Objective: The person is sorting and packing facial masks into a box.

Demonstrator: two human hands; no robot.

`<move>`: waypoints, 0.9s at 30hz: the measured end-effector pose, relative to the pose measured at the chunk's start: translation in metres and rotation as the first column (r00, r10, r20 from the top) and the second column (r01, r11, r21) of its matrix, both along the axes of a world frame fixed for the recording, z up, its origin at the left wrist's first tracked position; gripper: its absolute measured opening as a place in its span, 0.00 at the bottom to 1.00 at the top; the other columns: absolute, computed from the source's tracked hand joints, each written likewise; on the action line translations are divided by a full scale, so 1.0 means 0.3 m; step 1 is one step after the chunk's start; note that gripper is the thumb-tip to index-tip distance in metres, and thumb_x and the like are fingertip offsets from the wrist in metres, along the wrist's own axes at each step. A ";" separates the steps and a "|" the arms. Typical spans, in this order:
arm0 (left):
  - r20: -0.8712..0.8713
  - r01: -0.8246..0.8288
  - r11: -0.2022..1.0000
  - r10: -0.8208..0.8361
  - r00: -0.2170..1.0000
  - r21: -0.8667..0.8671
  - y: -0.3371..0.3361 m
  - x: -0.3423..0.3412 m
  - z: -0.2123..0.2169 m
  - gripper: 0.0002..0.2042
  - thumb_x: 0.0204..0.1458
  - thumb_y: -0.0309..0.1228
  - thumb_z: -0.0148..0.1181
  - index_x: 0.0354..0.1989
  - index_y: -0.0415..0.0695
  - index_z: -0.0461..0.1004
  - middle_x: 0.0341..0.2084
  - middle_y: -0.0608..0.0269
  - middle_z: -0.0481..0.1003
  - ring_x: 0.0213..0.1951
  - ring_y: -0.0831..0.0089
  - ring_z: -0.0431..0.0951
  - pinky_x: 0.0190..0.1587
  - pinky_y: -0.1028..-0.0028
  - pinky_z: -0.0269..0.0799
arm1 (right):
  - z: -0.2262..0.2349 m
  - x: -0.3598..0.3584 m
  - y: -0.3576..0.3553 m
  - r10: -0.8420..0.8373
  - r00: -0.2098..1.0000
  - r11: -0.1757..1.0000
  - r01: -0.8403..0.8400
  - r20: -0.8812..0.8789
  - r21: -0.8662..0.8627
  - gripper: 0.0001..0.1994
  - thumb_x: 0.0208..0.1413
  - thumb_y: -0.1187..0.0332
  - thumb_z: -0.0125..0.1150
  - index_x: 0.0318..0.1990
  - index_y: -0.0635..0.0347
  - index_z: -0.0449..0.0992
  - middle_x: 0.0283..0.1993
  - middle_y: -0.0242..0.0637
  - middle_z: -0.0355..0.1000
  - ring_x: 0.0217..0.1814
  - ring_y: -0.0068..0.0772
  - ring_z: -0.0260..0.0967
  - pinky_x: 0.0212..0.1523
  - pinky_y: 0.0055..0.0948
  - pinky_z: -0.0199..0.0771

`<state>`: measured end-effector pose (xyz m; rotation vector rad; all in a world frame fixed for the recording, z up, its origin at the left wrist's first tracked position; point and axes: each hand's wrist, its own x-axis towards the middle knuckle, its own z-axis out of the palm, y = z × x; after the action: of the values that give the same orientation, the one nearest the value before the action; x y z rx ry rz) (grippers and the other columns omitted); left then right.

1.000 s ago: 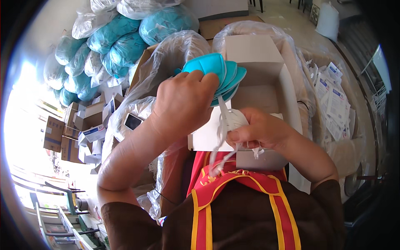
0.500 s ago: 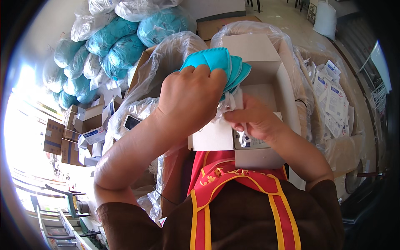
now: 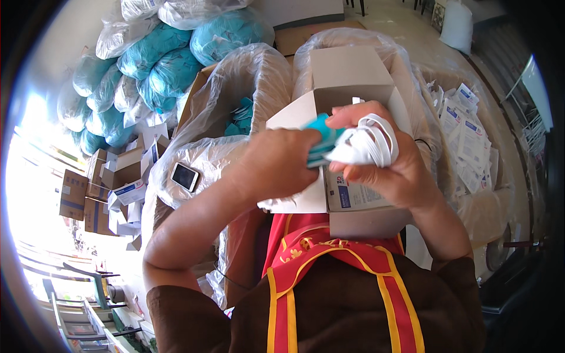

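So my left hand (image 3: 282, 167) was clamped on the teal masks (image 3: 322, 141) while my right hand (image 3: 385, 170) bunched their white ear loops (image 3: 368, 144), both right over the open white box (image 3: 353, 76) so nothing would spill outside it.

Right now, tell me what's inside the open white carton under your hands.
The white carton shows bare inner walls at the far end. The left hand and right hand, holding teal masks with white loops, hide the rest.
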<state>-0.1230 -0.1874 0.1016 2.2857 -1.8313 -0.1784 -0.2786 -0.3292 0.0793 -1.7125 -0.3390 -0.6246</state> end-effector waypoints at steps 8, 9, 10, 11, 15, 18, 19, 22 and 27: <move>-0.219 0.456 0.890 -0.446 0.868 -0.006 0.137 -0.071 0.010 0.14 0.36 0.30 0.66 0.32 0.44 0.69 0.25 0.56 0.74 0.29 0.53 0.77 0.33 0.60 0.73 | 0.084 -0.115 0.050 0.664 0.661 0.747 -0.593 -0.349 0.299 0.07 0.57 0.68 0.64 0.37 0.60 0.74 0.29 0.32 0.71 0.31 0.25 0.69 0.34 0.27 0.68; -0.234 0.484 0.874 -0.465 0.854 0.031 0.180 -0.080 0.019 0.14 0.36 0.30 0.65 0.32 0.44 0.69 0.25 0.56 0.73 0.28 0.54 0.77 0.32 0.60 0.73 | 0.076 -0.150 0.041 0.701 0.611 0.713 -0.618 -0.367 0.331 0.06 0.57 0.68 0.64 0.35 0.60 0.74 0.30 0.32 0.72 0.32 0.26 0.70 0.35 0.27 0.69; -0.250 0.501 0.863 -0.471 0.846 0.070 0.220 -0.089 0.025 0.14 0.36 0.29 0.65 0.32 0.44 0.69 0.25 0.57 0.73 0.27 0.55 0.77 0.31 0.60 0.73 | 0.058 -0.179 0.032 0.716 0.604 0.698 -0.639 -0.351 0.323 0.05 0.57 0.69 0.63 0.35 0.60 0.75 0.31 0.33 0.73 0.33 0.27 0.72 0.37 0.27 0.70; -0.285 0.522 0.842 -0.472 0.834 0.135 0.240 -0.094 0.048 0.15 0.35 0.30 0.66 0.33 0.44 0.70 0.27 0.57 0.74 0.27 0.55 0.78 0.31 0.60 0.74 | 0.039 -0.210 0.029 0.731 0.622 0.681 -0.639 -0.280 0.357 0.05 0.56 0.70 0.64 0.36 0.61 0.76 0.33 0.34 0.74 0.34 0.27 0.73 0.37 0.27 0.71; -0.199 0.057 0.987 -0.026 0.980 0.148 0.398 0.104 0.029 0.16 0.40 0.30 0.67 0.38 0.42 0.73 0.29 0.54 0.77 0.29 0.57 0.79 0.33 0.66 0.75 | 0.082 -0.414 -0.128 0.079 0.830 0.811 0.269 -0.552 0.519 0.10 0.46 0.72 0.69 0.32 0.67 0.75 0.24 0.39 0.75 0.23 0.29 0.75 0.25 0.26 0.76; -0.681 -0.577 0.803 0.339 0.649 -0.151 0.359 0.116 -0.041 0.16 0.47 0.30 0.67 0.44 0.39 0.74 0.33 0.60 0.79 0.34 0.73 0.79 0.39 0.73 0.74 | 0.042 -0.259 -0.171 -0.130 0.768 0.878 0.383 -0.627 0.287 0.09 0.47 0.70 0.69 0.31 0.61 0.74 0.22 0.30 0.71 0.18 0.16 0.65 0.19 0.18 0.64; -0.730 -0.561 0.797 0.243 0.639 -0.226 0.315 0.111 -0.066 0.17 0.47 0.30 0.68 0.45 0.39 0.74 0.34 0.62 0.79 0.36 0.76 0.78 0.41 0.74 0.73 | 0.014 -0.211 -0.182 -0.070 0.741 0.920 0.306 -0.668 0.243 0.09 0.48 0.68 0.69 0.33 0.59 0.75 0.25 0.29 0.72 0.23 0.14 0.66 0.23 0.15 0.64; -0.861 -0.568 0.747 -0.013 0.508 -0.346 0.188 0.062 -0.112 0.17 0.51 0.29 0.66 0.47 0.36 0.73 0.36 0.62 0.78 0.38 0.77 0.77 0.44 0.75 0.73 | -0.073 -0.061 -0.156 0.086 0.834 0.900 0.170 -0.546 0.402 0.24 0.47 0.66 0.72 0.52 0.61 0.71 0.39 0.31 0.74 0.29 0.11 0.64 0.25 0.12 0.60; -0.932 -0.569 0.740 -0.261 0.250 -0.360 0.057 -0.048 -0.168 0.22 0.53 0.32 0.67 0.53 0.37 0.68 0.42 0.60 0.77 0.42 0.74 0.77 0.46 0.73 0.74 | -0.141 0.082 -0.117 0.296 0.864 0.828 -0.020 -0.407 0.561 0.34 0.43 0.63 0.75 0.58 0.62 0.67 0.48 0.34 0.73 0.37 0.15 0.69 0.32 0.15 0.68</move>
<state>-0.1375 -0.1704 0.0512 1.2073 -0.6994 -0.6303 -0.2540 -0.3642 0.0369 -1.2083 0.0537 -0.1206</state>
